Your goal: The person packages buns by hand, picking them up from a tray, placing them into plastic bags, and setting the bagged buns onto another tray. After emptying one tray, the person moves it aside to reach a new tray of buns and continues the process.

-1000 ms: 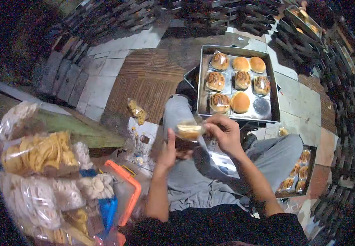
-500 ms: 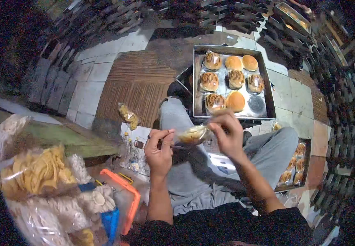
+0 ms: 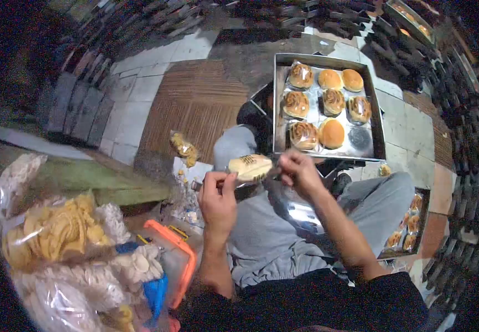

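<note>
Above my lap, a bun in a clear printed plastic wrapper [image 3: 250, 167] lies on its side between my hands. My left hand [image 3: 219, 203] is closed on its left end, thumb and fingers pinching the wrapper. At the other end my right hand [image 3: 301, 172] is closed, fingers curled at the gathered wrapper tip; this spot is blurred. Just beyond my hands stands a square metal tray [image 3: 278, 105]. Several wrapped swirl-topped buns [image 3: 303, 135] sit in it, with three plain golden-topped buns [image 3: 331, 133] showing no swirl.
To my left are a bag of yellow pieces [image 3: 57, 229], bundled pale bags [image 3: 62, 299] and an orange-rimmed container [image 3: 187, 254]. Another bag of yellowish pieces [image 3: 184, 148] lies on the floor. By my right knee is a second tray of buns [image 3: 411, 227].
The wrapped bun has turned so its pale, printed side faces up. My right hand has shifted slightly left and down. The whole view has shifted a little.
</note>
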### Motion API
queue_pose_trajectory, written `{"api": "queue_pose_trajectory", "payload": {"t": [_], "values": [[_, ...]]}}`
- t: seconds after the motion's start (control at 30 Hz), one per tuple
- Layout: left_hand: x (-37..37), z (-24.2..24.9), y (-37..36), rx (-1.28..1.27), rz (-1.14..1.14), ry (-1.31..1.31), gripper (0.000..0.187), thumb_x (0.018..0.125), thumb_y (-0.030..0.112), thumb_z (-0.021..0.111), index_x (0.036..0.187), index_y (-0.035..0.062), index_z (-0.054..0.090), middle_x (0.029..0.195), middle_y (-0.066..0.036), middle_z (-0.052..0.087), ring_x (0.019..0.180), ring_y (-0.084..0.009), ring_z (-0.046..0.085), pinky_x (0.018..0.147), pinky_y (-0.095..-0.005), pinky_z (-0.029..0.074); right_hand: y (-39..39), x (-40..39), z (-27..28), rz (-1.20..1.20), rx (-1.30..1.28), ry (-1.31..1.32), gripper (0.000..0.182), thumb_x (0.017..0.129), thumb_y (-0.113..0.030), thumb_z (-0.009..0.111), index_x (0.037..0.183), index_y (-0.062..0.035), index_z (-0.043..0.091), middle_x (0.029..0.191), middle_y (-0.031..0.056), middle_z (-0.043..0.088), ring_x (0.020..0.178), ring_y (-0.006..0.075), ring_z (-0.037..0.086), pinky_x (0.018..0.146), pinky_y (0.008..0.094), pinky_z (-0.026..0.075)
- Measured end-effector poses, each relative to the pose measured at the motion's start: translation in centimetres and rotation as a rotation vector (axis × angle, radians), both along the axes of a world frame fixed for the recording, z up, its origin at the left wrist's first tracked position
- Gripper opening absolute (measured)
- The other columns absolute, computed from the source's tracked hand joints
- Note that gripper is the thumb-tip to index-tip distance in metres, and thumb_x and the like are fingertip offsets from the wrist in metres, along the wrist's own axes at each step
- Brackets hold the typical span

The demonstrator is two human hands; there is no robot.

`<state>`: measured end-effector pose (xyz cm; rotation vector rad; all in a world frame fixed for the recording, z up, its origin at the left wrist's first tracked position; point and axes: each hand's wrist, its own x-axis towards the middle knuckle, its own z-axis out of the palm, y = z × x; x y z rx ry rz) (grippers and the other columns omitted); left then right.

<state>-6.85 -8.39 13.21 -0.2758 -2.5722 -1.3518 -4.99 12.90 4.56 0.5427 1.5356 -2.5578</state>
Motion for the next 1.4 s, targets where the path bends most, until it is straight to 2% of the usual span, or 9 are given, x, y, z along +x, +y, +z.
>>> {"api": "queue_pose_trajectory", "payload": {"t": [0.17, 0.23, 0.3, 0.43, 0.73, 0.87, 0.93, 1.13, 1.4], "values": [[4.9, -4.8, -2.0, 0.397, 0.273, -0.672, 0.018, 0.098, 0.019, 0.068, 0.097, 0.0033, 0.060, 0.071, 0.000, 0.056, 0.058, -0.0114, 0.057, 0.054, -0.0269, 0.045, -4.2, 3.2, -7.2, 0.103, -0.259, -0.211, 0.023, 0.101, -0.026, 0.063, 0.096, -0.0040, 0.062, 0.075, 0.0034, 0.061, 0.053, 0.0113, 0.052, 0.046, 0.0262, 0.039], [6.5, -4.7, -0.7, 0.496, 0.252, -0.801, 0.021, 0.098, 0.018, 0.069, 0.111, 0.0025, 0.061, 0.087, -0.006, 0.059, 0.064, -0.0122, 0.059, 0.055, -0.0256, 0.049, -4.2, 3.2, -7.0, 0.005, 0.285, -0.037, 0.030, 0.101, -0.034, 0.062, 0.099, -0.0038, 0.063, 0.077, 0.0042, 0.063, 0.055, 0.0130, 0.056, 0.048, 0.0269, 0.043], [7.1, -7.8, 0.5, 0.316, 0.000, -0.504, 0.032, 0.094, 0.016, 0.072, 0.122, 0.0042, 0.062, 0.108, -0.013, 0.057, 0.083, -0.0166, 0.063, 0.060, -0.0261, 0.053, -1.0, 4.1, -0.3, -0.055, -0.283, -0.247, 0.034, 0.099, -0.035, 0.066, 0.116, -0.0050, 0.061, 0.101, 0.0083, 0.064, 0.081, 0.0155, 0.064, 0.064, 0.0332, 0.055], [7.6, -4.9, 6.6, -0.196, -0.468, -0.031, 0.043, 0.086, 0.004, 0.075, 0.127, 0.0068, 0.062, 0.122, -0.015, 0.053, 0.123, -0.0302, 0.050, 0.101, -0.0419, 0.047, 4.5, 6.0, 0.0, -0.065, 0.091, -0.007, 0.055, 0.092, -0.025, 0.076, 0.136, 0.0005, 0.053, 0.116, 0.0083, 0.066, 0.104, 0.0168, 0.063, 0.093, 0.0318, 0.051], [4.2, -10.9, 11.4, 0.293, -0.635, -0.397, 0.025, 0.095, 0.009, 0.065, 0.118, 0.0022, 0.065, 0.125, -0.018, 0.059, 0.109, -0.0304, 0.061, 0.093, -0.0364, 0.051, 19.0, 10.2, 2.2, -0.512, 1.349, -0.375, 0.053, 0.094, -0.045, 0.066, 0.121, -0.0006, 0.062, 0.104, 0.0247, 0.072, 0.099, 0.0422, 0.070, 0.084, 0.0485, 0.054], [5.7, -14.3, 11.0, -0.596, -0.759, -0.580, 0.033, 0.099, 0.024, 0.059, 0.124, 0.0038, 0.065, 0.118, -0.018, 0.068, 0.108, -0.0341, 0.063, 0.104, -0.0599, 0.040, 7.0, 14.6, -5.0, 0.066, 1.156, -0.302, 0.028, 0.090, -0.029, 0.069, 0.090, -0.0006, 0.072, 0.088, 0.0262, 0.070, 0.084, 0.0433, 0.069, 0.078, 0.0526, 0.054], [6.8, -15.8, 10.2, -0.629, -0.675, 0.345, 0.035, 0.102, 0.031, 0.052, 0.119, 0.0050, 0.068, 0.114, -0.022, 0.069, 0.098, -0.0383, 0.068, 0.102, -0.0704, 0.033, 1.8, 17.1, -8.7, 0.392, 1.284, -0.182, 0.022, 0.089, -0.015, 0.063, 0.100, 0.0037, 0.069, 0.118, 0.0279, 0.063, 0.094, 0.0455, 0.067, 0.081, 0.0545, 0.054], [5.2, -11.8, 9.8, -0.426, -0.789, -0.842, 0.035, 0.103, 0.031, 0.050, 0.100, 0.0043, 0.072, 0.108, -0.023, 0.070, 0.112, -0.0403, 0.062, 0.100, -0.0572, 0.041, 1.3, 15.5, -3.7, 0.292, 1.140, -0.202, 0.012, 0.080, -0.002, 0.061, 0.091, 0.0037, 0.062, 0.100, 0.0267, 0.065, 0.088, 0.0435, 0.066, 0.080, 0.0553, 0.052], [5.9, -13.0, 11.0, -0.037, -0.823, -0.301, 0.022, 0.092, 0.028, 0.071, 0.091, 0.0059, 0.070, 0.076, -0.014, 0.070, 0.078, -0.0359, 0.068, 0.081, -0.0498, 0.049, 9.3, 13.0, 3.2, 0.226, 1.144, 0.230, 0.020, 0.073, -0.006, 0.073, 0.092, -0.0016, 0.069, 0.098, 0.0223, 0.068, 0.094, 0.0399, 0.068, 0.078, 0.0469, 0.054]]}}
